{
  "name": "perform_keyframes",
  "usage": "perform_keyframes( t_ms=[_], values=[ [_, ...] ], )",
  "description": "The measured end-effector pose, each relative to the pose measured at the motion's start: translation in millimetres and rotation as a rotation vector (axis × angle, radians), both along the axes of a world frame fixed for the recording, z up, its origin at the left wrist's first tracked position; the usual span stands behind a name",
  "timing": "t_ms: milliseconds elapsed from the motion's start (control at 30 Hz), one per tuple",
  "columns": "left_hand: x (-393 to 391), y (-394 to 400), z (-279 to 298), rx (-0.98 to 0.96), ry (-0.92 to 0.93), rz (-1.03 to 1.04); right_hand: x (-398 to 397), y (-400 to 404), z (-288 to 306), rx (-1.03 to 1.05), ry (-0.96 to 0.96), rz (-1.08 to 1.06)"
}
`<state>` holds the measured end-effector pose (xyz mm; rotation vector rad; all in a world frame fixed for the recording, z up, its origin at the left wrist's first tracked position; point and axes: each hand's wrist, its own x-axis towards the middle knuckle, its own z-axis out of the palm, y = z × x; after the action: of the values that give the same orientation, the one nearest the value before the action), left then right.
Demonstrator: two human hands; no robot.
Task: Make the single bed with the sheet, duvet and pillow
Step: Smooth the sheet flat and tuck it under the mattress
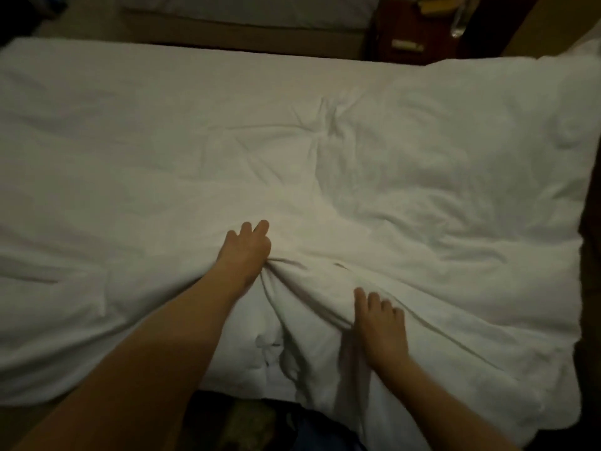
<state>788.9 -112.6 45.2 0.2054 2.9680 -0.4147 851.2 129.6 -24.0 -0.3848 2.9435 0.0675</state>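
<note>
Dim room; white duvet (357, 164) spread on bed. Left hand (245, 252) pinching duvet fold; right hand (380, 327) flat, fingers extended.

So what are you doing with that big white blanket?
A person is making a bed. The left hand pinches a bunch of the white duvet near the close edge, and the right hand lies flat on it beside the folds. The duvet covers the bed but is wrinkled in the middle.
</note>
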Motion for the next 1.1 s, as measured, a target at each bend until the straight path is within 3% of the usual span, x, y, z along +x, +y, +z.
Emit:
perform_keyframes(
  t_ms=[100,167,233,367,433,500,567,667,800,933,1033,1100],
  values=[
    [-18,9,-9,0.116,-0.051,0.108,-59,4,29,0.035,0.015,0.045],
    [-16,20,-22,0.182,0.086,0.081,-101,4,45,0.049,0.01,0.052],
    [-7,38,-20,0.279,0.097,0.061,-136,2,59,0.059,0.07,0.113],
    [-10,93,-6,0.251,-0.268,0.073,-176,-11,65,0.059,0.115,0.201],
    [-29,107,-5,0.204,-0.192,0.081,-181,-16,62,0.075,0.073,0.204],
    [-56,104,-9,0.188,-0.14,0.114,-180,-17,59,-0.005,0.177,0.164],
    [-88,86,-8,0.193,-0.193,0.027,-172,-20,61,-0.102,0.309,0.105],
    [-128,61,9,0.128,-0.019,-0.181,-144,-24,54,-0.169,0.484,0.048],
    [-171,34,24,0.044,-0.194,-0.165,-101,-31,43,0.028,0.325,-0.105],
    [-188,25,24,0.028,-0.222,-0.188,-101,-42,44,0.032,0.08,-0.317],
    [-173,28,0,0.075,0.032,-0.307,-122,-40,32,0.129,-0.107,-0.325],
    [-153,41,-10,0.226,0.231,-0.3,-145,-28,30,0.24,-0.117,-0.313]
  ],
)
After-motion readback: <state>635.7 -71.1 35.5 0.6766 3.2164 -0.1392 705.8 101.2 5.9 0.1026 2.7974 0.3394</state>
